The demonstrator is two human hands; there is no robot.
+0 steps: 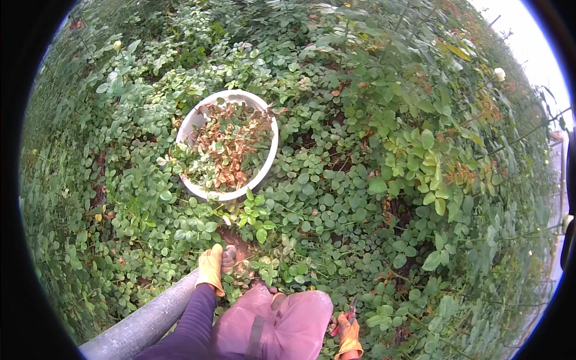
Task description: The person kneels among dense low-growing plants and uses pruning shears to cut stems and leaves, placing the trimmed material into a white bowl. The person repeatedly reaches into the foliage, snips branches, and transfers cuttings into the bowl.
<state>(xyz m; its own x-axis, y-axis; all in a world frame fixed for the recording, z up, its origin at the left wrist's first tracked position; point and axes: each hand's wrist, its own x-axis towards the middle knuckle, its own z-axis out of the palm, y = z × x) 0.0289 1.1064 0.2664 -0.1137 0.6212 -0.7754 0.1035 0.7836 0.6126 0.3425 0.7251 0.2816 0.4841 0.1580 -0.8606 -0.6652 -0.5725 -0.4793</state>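
Note:
My left hand (213,265), in a yellow work glove, grips the end of a thick grey pole (146,312) that slants in from the lower left. Low on the right, beside my knee, my right hand (347,333), gloved too, is closed on red-handled pruning shears (352,308) whose blades point up among the leaves. A round white tub (270,165) stands ahead of me in the foliage, heaped with dry brown leaves (231,166) and some green cuttings.
Dense green rose foliage (310,202) surrounds my legs and the tub. Taller rose stems rise on the right, with a white bloom (499,74). Reddish soil (236,247) shows just past my left hand. A pale upright structure (560,189) is at the far right edge.

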